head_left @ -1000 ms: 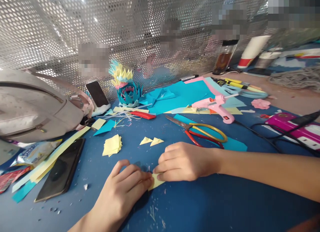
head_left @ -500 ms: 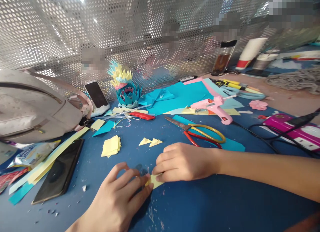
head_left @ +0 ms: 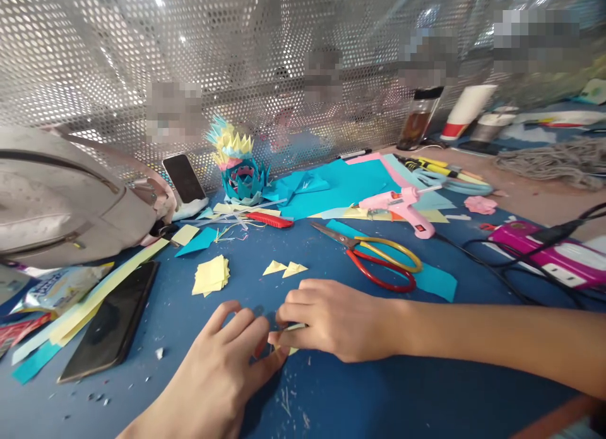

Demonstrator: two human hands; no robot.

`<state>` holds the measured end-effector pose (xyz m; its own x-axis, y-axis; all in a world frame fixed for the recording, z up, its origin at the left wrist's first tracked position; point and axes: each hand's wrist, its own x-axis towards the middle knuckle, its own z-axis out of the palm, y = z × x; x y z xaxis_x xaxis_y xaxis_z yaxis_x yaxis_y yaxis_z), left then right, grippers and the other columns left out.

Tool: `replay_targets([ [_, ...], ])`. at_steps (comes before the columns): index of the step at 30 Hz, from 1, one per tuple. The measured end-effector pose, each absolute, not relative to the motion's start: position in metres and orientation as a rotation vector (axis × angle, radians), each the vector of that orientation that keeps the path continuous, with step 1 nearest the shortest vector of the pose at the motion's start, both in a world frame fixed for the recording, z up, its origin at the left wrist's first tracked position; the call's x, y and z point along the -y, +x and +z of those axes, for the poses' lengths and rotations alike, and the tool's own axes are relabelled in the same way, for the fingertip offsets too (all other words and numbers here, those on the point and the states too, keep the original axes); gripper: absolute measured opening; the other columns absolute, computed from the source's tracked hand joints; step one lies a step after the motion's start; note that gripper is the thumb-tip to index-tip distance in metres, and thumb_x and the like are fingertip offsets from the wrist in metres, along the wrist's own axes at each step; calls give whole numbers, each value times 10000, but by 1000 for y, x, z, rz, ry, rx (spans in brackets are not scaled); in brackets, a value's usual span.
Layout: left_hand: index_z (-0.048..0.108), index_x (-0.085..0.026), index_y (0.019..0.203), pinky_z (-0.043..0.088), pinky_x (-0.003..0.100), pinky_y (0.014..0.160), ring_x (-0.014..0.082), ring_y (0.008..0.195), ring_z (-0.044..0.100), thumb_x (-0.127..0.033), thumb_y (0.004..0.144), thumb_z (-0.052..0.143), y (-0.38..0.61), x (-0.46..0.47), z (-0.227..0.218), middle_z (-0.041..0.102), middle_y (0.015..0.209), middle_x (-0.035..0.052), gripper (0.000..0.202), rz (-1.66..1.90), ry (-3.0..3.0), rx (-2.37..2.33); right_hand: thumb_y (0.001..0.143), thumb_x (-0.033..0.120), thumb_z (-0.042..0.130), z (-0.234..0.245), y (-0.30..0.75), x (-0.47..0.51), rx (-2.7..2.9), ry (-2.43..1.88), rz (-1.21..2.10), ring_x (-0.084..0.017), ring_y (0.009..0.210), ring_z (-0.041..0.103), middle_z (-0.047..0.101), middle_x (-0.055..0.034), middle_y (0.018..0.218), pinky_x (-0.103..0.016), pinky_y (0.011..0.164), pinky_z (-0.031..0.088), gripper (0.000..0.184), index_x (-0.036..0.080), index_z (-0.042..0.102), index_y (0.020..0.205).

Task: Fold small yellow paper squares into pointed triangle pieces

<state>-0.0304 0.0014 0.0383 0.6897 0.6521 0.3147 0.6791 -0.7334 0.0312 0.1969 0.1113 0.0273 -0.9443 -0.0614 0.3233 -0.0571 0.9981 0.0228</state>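
Observation:
My left hand (head_left: 227, 363) and my right hand (head_left: 331, 322) meet over a small pale yellow paper piece (head_left: 292, 351) on the blue table. Thumb and fingers of the left pinch its near left end. The right hand's fingers press on it from the right, hiding most of it, so its fold cannot be made out fully. Just beyond the hands lie two folded yellow paper triangles (head_left: 294, 270). A stack of yellow paper squares (head_left: 211, 275) sits to their left. Red-and-yellow-handled scissors (head_left: 351, 242) lie beyond my right hand, partly over a blue paper sheet (head_left: 435, 279).
A pink glue gun (head_left: 400, 205), a red utility knife (head_left: 269, 220) and a folded-paper model (head_left: 243, 177) stand farther back. On the left are a backpack (head_left: 61, 199) and a black phone (head_left: 113, 319). A purple power strip (head_left: 544, 253) with cables is at right.
My right hand has shifted left, its fingers now closer to the left fingertips and covering more of the yellow paper. The left hand stays nearly in place. The view has turned slightly.

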Motion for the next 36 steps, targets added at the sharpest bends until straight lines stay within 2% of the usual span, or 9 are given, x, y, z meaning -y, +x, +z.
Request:
replay_targets([
  [5, 621, -178, 1315, 364, 441, 811, 213, 744, 437, -95, 972, 398, -34, -4, 32, 509, 844, 49, 417, -503, -2892, 1084, 1037, 149, 499, 49, 206, -104, 2882, -2, -182, -207, 800, 459, 596, -48, 855, -368, 668, 281, 228, 140, 722, 993],
  [9, 627, -218, 1315, 352, 439, 795, 219, 737, 438, -84, 916, 420, -35, -4, 30, 520, 854, 55, 469, -593, -2931, 1105, 839, 65, 677, 65, 214, -101, 3031, -149, -130, -194, 756, 444, 572, -33, 764, -360, 640, 243, 123, 154, 671, 753],
  [11, 632, -243, 1298, 362, 425, 799, 227, 789, 478, -41, 885, 414, -32, -3, 32, 553, 921, 66, 510, -666, -2950, 1163, 761, 31, 702, 67, 215, -102, 3085, -197, -89, -188, 750, 450, 573, -25, 745, -357, 631, 240, 142, 156, 649, 719],
  [14, 617, -279, 1268, 395, 397, 831, 236, 934, 539, -24, 874, 431, -26, -2, 34, 592, 1117, 68, 505, -770, -2997, 1356, 798, 40, 658, 62, 214, -105, 3044, -238, -20, -183, 775, 484, 608, -27, 799, -345, 656, 281, 136, 164, 655, 742],
  [17, 569, -254, 1190, 415, 396, 866, 246, 969, 558, -174, 915, 594, -18, -5, 30, 619, 1135, 51, 288, -830, -2971, 1710, 917, 155, 612, 52, 210, -109, 2935, -330, 74, -177, 782, 521, 633, -33, 898, -324, 691, 335, 71, 171, 653, 861],
  [19, 542, -230, 1118, 417, 394, 863, 254, 967, 558, -227, 891, 678, -15, -8, 26, 622, 1088, 50, 264, -858, -2919, 1824, 921, 412, 696, 45, 208, -111, 2903, -349, 170, -194, 818, 554, 637, -36, 922, -315, 693, 363, 254, 167, 633, 937],
  [21, 547, -233, 1069, 413, 379, 850, 250, 962, 559, -211, 880, 690, -12, -12, 23, 626, 1062, 37, 239, -875, -2897, 1874, 888, 520, 728, 39, 205, -111, 2890, -344, 213, -210, 853, 580, 641, -41, 927, -308, 691, 374, 377, 167, 615, 956],
  [29, 618, -217, 911, 407, 318, 800, 194, 821, 554, -240, 851, 697, -10, -22, 25, 627, 932, 9, 101, -961, -2871, 2091, 973, 210, 648, 39, 202, -111, 2706, -544, 718, -138, 757, 583, 638, 18, 804, -237, 657, 348, 153, 184, 631, 823],
  [36, 632, -177, 829, 460, 236, 665, 155, 707, 596, -348, 939, 548, -12, -24, 27, 657, 781, 21, 220, -1177, -2785, 2265, 857, 226, 691, 42, 206, -112, 2619, -722, 949, -112, 644, 556, 646, 23, 713, -227, 607, 350, 123, 171, 689, 748],
])
